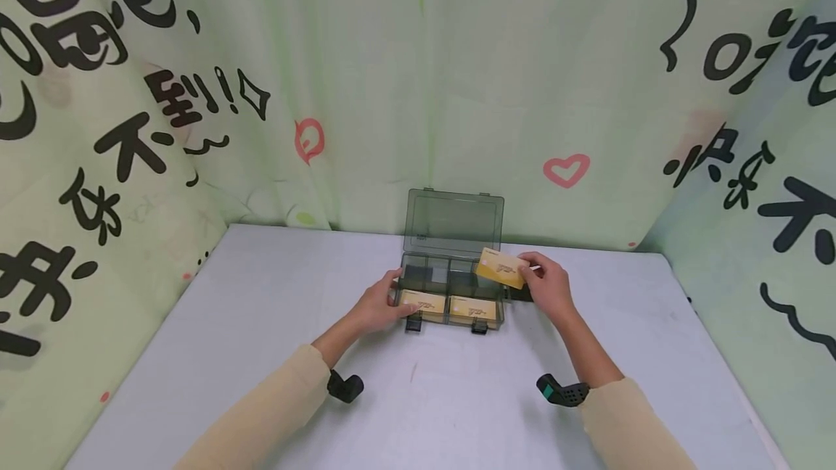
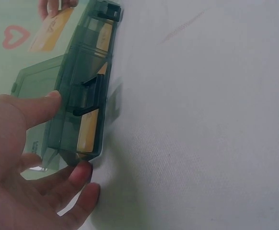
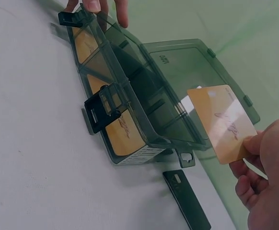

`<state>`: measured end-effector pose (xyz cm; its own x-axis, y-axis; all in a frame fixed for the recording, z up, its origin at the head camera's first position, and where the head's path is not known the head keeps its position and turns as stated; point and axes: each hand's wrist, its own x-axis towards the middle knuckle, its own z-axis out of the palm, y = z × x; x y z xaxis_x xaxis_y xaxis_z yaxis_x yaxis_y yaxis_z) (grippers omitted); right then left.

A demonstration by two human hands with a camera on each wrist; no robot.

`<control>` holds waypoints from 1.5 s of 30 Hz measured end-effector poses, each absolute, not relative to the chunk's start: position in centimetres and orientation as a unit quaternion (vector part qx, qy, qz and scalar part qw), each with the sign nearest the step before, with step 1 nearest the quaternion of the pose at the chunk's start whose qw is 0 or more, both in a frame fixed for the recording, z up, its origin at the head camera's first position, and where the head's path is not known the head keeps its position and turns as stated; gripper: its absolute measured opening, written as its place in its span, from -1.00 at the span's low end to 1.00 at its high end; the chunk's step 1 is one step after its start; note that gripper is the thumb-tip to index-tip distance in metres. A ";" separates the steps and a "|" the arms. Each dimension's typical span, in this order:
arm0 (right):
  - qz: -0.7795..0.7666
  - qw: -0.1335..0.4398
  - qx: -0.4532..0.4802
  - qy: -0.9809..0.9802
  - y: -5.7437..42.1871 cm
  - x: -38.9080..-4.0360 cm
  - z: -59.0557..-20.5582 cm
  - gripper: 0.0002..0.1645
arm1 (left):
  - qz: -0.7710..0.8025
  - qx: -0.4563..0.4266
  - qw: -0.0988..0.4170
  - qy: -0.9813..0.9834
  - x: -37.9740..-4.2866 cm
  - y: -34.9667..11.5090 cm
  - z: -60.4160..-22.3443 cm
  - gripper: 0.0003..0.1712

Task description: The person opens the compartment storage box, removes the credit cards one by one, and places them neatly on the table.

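A see-through grey-green plastic storage box (image 3: 146, 127) with dividers lies on the table, its lid (image 1: 453, 220) standing up at the back. Yellow cards fill the front left (image 1: 423, 302) and front right (image 1: 473, 309) compartments. My left hand (image 1: 377, 303) grips the box's left end, thumb on the front side in the left wrist view and fingers round the corner. Above the back right compartment, my right hand (image 1: 550, 289) pinches a yellow card (image 3: 224, 124) by one corner, tilted and apart from the box. Two black latches (image 1: 414, 323) hang open at the front.
A flat black oblong thing (image 3: 187, 199) with a small pale-edged cutout lies right of the box. The white table (image 1: 418, 397) ends at a printed curtain (image 1: 366, 93) behind the lid, with more curtain along both sides. Each wrist wears a black camera mount (image 1: 346, 386).
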<state>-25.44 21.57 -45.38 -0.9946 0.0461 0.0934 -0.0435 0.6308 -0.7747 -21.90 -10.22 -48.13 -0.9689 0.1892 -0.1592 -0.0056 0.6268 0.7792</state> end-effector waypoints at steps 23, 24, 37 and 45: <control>0.425 0.041 -0.016 -0.904 22.8 -25.0 -45.9 -0.67 | 0.429 0.046 0.116 0.895 -21.9 -10.2 -48.2 -0.08; 0.424 0.041 -0.018 -0.904 22.8 -25.0 -45.9 -0.68 | 0.429 0.048 0.115 0.895 -21.9 -10.2 -48.2 -0.08; 0.424 0.026 -0.016 -0.905 23.2 -24.4 -45.5 -0.63 | 0.428 0.042 0.114 0.896 -21.7 -10.1 -48.0 -0.09; 0.423 0.028 -0.017 -0.906 23.7 -24.1 -45.6 -0.64 | 0.431 0.047 0.111 0.894 -21.9 -10.1 -48.1 -0.09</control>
